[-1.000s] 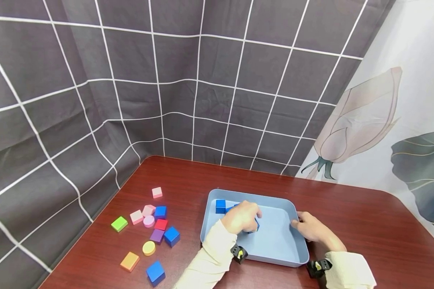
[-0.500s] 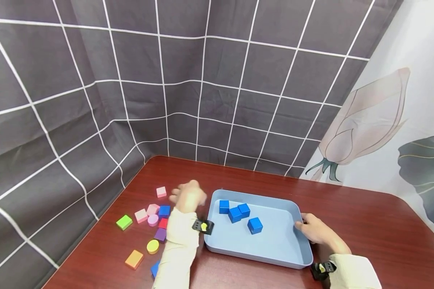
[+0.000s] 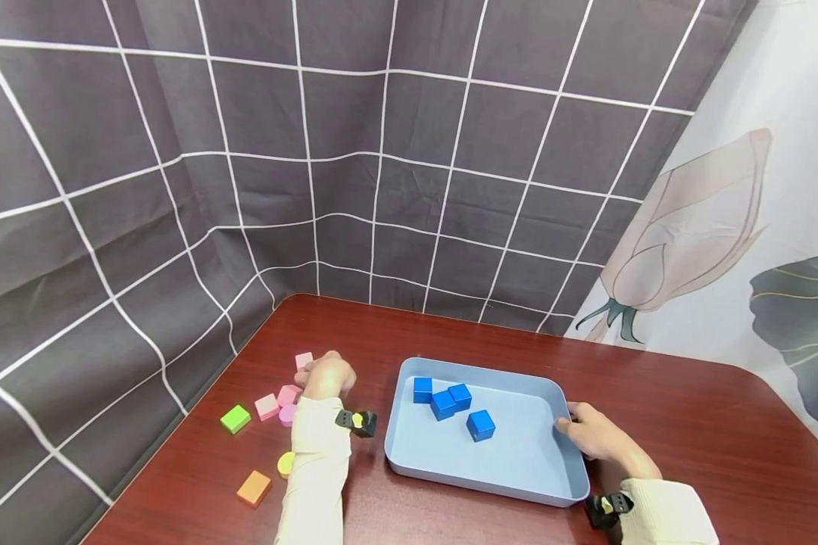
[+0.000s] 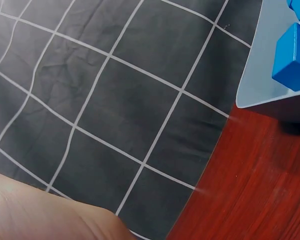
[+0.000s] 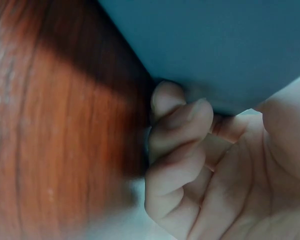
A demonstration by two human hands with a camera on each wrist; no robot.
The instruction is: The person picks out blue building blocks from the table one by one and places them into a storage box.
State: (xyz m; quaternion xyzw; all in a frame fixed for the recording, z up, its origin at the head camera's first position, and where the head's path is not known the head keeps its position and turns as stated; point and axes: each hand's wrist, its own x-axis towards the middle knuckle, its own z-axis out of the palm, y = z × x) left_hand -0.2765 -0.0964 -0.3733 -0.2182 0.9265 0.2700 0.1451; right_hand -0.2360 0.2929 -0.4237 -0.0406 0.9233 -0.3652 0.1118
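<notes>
On the black wrist cameras (image 3: 364, 425) we see yellow marks (image 3: 357, 421), too small to read. In the head view the left forearm (image 3: 318, 462) runs up from six o'clock; the left hand (image 3: 328, 376) is back up, fingers bent toward nine o'clock, beside a pale pink block (image 3: 303, 359) at its ten. How wide those fingers are, or whether they hold anything, we cannot tell. The right forearm (image 3: 664, 503) points toward eleven, and the right hand (image 3: 594, 434) grips the blue tray (image 3: 514, 458) at its three o'clock, thumb over the rim, fingers curled against the outer wall. Four blue cubes (image 3: 480, 425) lie inside, three toward ten o'clock, one near the middle. On the worktop (image 3: 702, 424) we find an orange block (image 3: 254, 489) at the left hand's seven.
</notes>
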